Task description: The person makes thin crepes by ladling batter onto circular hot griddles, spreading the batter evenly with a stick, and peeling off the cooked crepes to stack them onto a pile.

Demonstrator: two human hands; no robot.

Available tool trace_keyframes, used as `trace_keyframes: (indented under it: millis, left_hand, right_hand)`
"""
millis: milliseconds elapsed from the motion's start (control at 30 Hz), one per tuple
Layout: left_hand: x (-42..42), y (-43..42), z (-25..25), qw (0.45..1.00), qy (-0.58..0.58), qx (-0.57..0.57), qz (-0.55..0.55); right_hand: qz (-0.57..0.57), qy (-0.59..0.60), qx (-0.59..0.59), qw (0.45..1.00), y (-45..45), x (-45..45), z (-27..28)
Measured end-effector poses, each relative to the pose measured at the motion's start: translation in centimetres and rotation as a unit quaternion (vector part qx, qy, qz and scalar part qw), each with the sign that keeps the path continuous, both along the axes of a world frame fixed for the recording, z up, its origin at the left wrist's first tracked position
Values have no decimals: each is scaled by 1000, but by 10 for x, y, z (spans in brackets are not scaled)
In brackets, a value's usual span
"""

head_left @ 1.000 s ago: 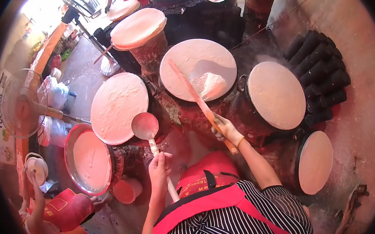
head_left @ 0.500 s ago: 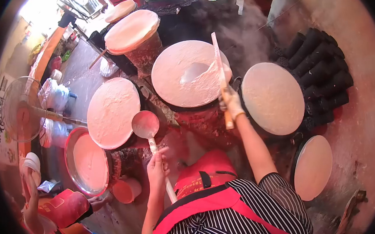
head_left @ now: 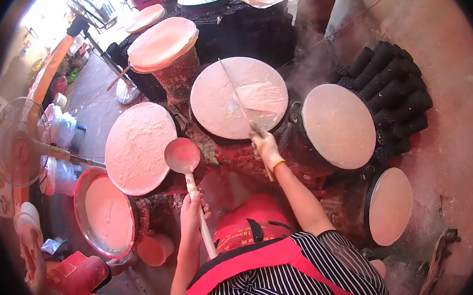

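My left hand [head_left: 191,212] is closed around the long pale handle of a ladle [head_left: 182,155]. The round bowl of the ladle hangs between two griddles, facing up. In a light glove, my right hand [head_left: 265,147] grips a long flat wooden spreader [head_left: 233,89]. The spreader's blade lies across the middle griddle [head_left: 219,102], seen nearly edge-on against the pale batter there. The batter is smooth in some places and ridged on the right side. Left of the ladle sits another griddle [head_left: 137,146] coated with rough, pale batter.
A griddle with a smooth pale sheet [head_left: 338,126] stands to the right, another [head_left: 391,207] lower down. A metal basin of batter [head_left: 82,213] is at lower left, beside a fan [head_left: 21,141]. Stacked flatbreads [head_left: 163,43] rest behind. Black coal cylinders [head_left: 394,95] line the right. Another person's arm [head_left: 30,244] shows.
My right hand has moved left and turned the spreader, so its blade has swept from the middle griddle's right side toward its centre. My left hand keeps the ladle in nearly the same place.
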State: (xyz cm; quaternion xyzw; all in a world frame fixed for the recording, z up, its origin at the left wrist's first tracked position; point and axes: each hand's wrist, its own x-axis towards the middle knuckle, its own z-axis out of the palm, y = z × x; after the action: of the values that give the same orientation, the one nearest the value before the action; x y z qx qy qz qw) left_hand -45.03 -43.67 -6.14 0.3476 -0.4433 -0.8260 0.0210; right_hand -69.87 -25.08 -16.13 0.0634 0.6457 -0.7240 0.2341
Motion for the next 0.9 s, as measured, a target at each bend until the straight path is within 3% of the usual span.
trace_keyframes:
  millis: [67, 100, 133, 200, 233, 333, 367, 400, 467, 533, 600, 633, 667, 733, 767, 800, 867, 900]
  left_hand:
    - [3, -5, -2, 1000, -5, -5, -7]
    - [3, -8, -2, 1000, -9, -10, -11]
    - [4, -9, -2, 1000, -7, -7, -7]
    - [8, -11, 2, 1000, -22, 3, -16]
    - [9, -14, 1, 1000, -23, 3, -15]
    - [15, -18, -2, 997, -3, 69, -24]
    - [17, -18, -2, 998, -12, 63, -23]
    - [20, -20, -2, 998, -21, 58, -21]
    - [25, -24, -4, 998, -27, 62, -15]
    - [29, -27, -9, 997, -35, 67, -11]
    - [30, -29, -15, 996, -39, 82, -26]
    - [30, -28, -13, 996, -46, 75, -29]
    - [29, -28, -13, 996, -46, 74, -28]
    - [24, -28, -16, 993, -52, 86, -56]
    - [19, -27, -14, 993, -56, 80, -68]
    - [13, -27, -15, 993, -56, 78, -68]
    - [-2, -32, -23, 991, -47, 70, -109]
    - [-13, -36, -32, 990, -53, 41, -122]
  right_hand:
    - [-80, 201, 109, 970, 31, -9, -72]
    - [-211, 531, 249, 782, 41, -21, -112]
    - [-280, 176, 65, 942, 35, 4, -103]
    - [-160, 258, 79, 949, 20, 35, -58]
    - [-109, 271, 139, 946, 7, 32, -59]
    - [-31, 65, 56, 996, 0, 8, -16]
    - [-24, 101, 114, 988, 15, -23, -50]
    - [-71, 138, 167, 974, 25, -26, -37]
    - [-177, 260, 133, 940, 38, -34, -62]
    - [-50, 230, 207, 950, 28, 14, -11]
    - [30, 238, 260, 935, 23, 44, -13]
    - [42, 253, 159, 953, 25, 41, -37]
    - [52, 274, 135, 951, 30, 36, -27]
    - [-8, 257, 204, 945, 47, -1, -43]
    - [-63, 239, 166, 955, 47, -9, -29]
    - [-77, 183, 148, 969, 56, -26, -50]
    - [52, 230, 134, 963, 67, -2, -29]
    - [55, 129, 50, 989, 71, 18, -39]
